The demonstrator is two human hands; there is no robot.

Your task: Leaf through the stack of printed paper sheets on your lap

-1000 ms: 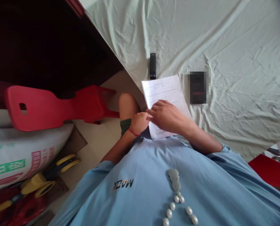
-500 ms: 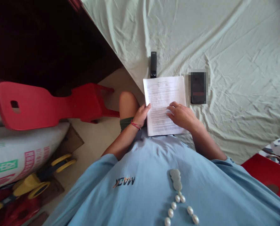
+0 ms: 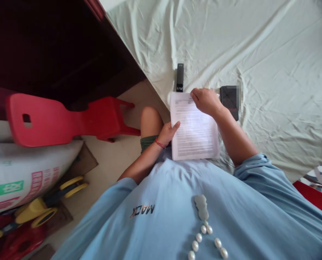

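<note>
A stack of printed papers [image 3: 194, 137] rests on my lap, tilted toward me, its text side up. My left hand [image 3: 169, 133] grips its left edge, with the thumb on top and the other fingers hidden underneath. At the top edge, my right hand [image 3: 206, 101] is closed with its fingers curled over the paper, covering the upper right corner. Just beyond the sheets lies a black stapler [image 3: 180, 77] on the pale cloth. A dark phone [image 3: 229, 101], partly blurred out, lies right of my right hand and is partly covered by it.
A pale green sheet [image 3: 271, 72] with wrinkles spreads ahead and to the right. To the left stand a red plastic chair [image 3: 47, 121], a printed white sack [image 3: 36, 169] and a yellow and red toy [image 3: 33, 213]. A red object [image 3: 315, 196] shows at the right edge.
My right hand has moved from the middle of the page up to the top edge and closed there. My left hand keeps its hold on the left edge. The view has shifted slightly.
</note>
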